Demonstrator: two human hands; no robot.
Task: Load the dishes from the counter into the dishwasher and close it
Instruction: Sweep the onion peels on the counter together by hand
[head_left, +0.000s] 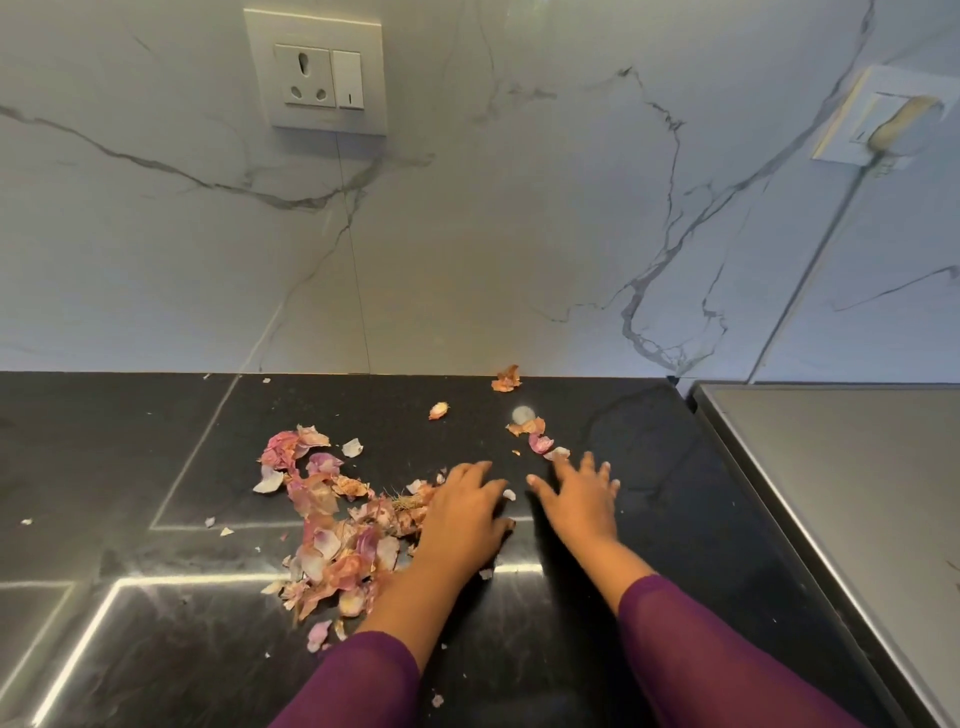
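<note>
1. Head view, the counter: the black stone counter runs with its long axis left to right along the foot of the white veined wall. At its right end it meets a grey steel surface, whose edge points away toward the wall.
2. Head view, left hand: the left hand lies palm down on the counter, touching the right edge of a pile of pink onion peels. Its fingers are loosely bent and point toward the wall. They close round nothing that shows.
3. Head view, right hand: the right hand lies just beside the left, palm down, with fingers straight and spread and gripping nothing. Its fingertips point up and left, near a few loose peels.
4. Head view, the rest: a single peel lies against the wall. A wall socket sits high on the left and a blurred switch plate on the right. Both forearms wear purple sleeves.
</note>
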